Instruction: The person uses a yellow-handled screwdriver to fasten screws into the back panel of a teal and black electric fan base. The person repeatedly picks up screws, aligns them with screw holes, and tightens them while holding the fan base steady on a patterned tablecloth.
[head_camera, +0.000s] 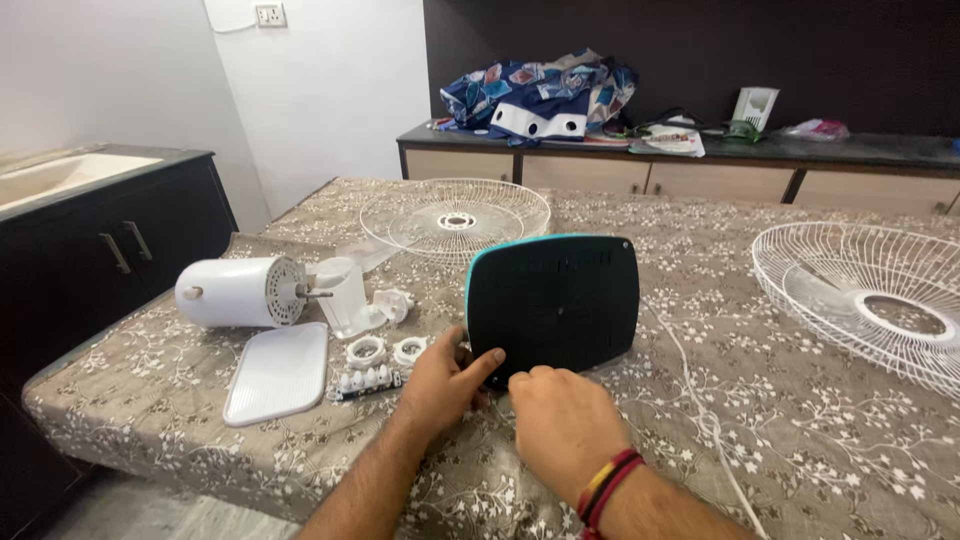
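The fan base (553, 300) looks like matt dark plastic with a smooth teal rim. The motor housing (232, 292) and flat cover (278, 372) are smooth white plastic, slightly glossy. Both wire grilles (455, 215) (868, 290) look like white-coated metal. The tablecloth (780, 420) is printed floral cloth.

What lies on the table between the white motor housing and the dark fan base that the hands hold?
The head view shows, between the motor housing and the fan base, a translucent plastic piece, a small white part and two white ring nuts.
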